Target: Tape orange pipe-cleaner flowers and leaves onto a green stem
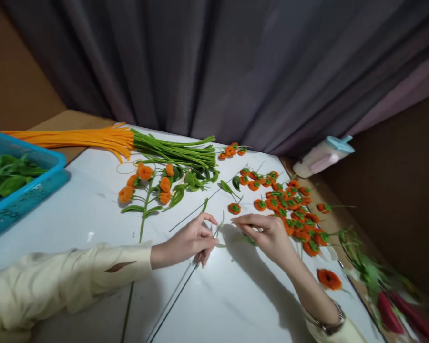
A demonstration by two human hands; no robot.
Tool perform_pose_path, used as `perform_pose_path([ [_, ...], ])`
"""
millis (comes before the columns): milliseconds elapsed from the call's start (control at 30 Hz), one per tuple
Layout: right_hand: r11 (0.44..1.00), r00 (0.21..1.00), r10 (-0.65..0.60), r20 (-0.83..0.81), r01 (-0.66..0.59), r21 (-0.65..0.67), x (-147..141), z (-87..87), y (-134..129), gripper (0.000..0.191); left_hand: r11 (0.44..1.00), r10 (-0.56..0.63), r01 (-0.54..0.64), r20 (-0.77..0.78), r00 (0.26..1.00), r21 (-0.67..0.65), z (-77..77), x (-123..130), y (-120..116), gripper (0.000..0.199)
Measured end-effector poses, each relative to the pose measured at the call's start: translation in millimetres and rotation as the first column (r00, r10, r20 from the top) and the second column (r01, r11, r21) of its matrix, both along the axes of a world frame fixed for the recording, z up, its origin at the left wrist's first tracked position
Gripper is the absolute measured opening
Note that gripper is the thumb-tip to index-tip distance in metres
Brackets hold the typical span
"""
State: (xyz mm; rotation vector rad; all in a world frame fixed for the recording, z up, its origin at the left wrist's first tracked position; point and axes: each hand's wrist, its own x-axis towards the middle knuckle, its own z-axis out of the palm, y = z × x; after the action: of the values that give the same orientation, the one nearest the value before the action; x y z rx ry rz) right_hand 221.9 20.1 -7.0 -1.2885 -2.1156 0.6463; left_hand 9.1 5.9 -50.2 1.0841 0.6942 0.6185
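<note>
Thin stem wires (175, 298) run up from the lower edge into my left hand (191, 240), whose fingers are closed round them near the middle of the white table (103, 224). A thin green strip (220, 224) stands up beside its fingertips. To the right, my right hand (266, 233) is pinched, thumb against forefinger; whatever may be between the tips is too small to make out. An orange-flowered stem (146, 207) with green leaves lies left of my left hand.
Orange blossoms (293, 205) are heaped on the right, near a cup (321, 157). Orange (93, 138) and green pipe cleaners (175, 148) lie at the back. A blue basket (28, 195) of leaves stands left. A single orange flower (329, 279) lies at the right.
</note>
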Motion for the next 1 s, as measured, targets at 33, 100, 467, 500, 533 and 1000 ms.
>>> perform_pose_path([
  [33,1.000,1.000,-0.019,-0.015,0.019,-0.014,2.2,-6.5,-1.3,0.019,1.000,0.000,0.000,-0.011,1.000,-0.003,1.1,0.3,-0.2,0.032],
  [100,0.998,0.998,-0.054,-0.036,0.052,-0.041,3.8,-16.5,-2.1,0.019,1.000,-0.004,0.004,-0.031,1.000,-0.004,2.3,1.1,-0.1,0.037],
  [467,0.996,0.996,-0.087,-0.013,0.087,0.016,0.2,-33.1,-5.6,0.020,1.000,-0.014,0.013,-0.098,0.995,-0.013,0.4,2.2,1.1,0.051],
  [500,0.997,0.997,-0.081,-0.012,0.081,0.020,0.4,-33.6,-6.0,0.022,1.000,-0.016,0.014,-0.099,0.995,-0.012,0.4,2.0,1.0,0.051],
  [533,0.997,0.997,-0.072,-0.013,0.073,0.020,0.5,-34.1,-6.2,0.023,1.000,-0.017,0.016,-0.101,0.995,-0.013,0.5,1.9,0.8,0.051],
  [1000,0.997,0.998,-0.030,0.058,0.026,0.077,1.8,-33.7,-7.5,0.028,1.000,-0.025,0.025,-0.095,0.995,-0.002,-1.1,0.8,0.7,0.047],
])
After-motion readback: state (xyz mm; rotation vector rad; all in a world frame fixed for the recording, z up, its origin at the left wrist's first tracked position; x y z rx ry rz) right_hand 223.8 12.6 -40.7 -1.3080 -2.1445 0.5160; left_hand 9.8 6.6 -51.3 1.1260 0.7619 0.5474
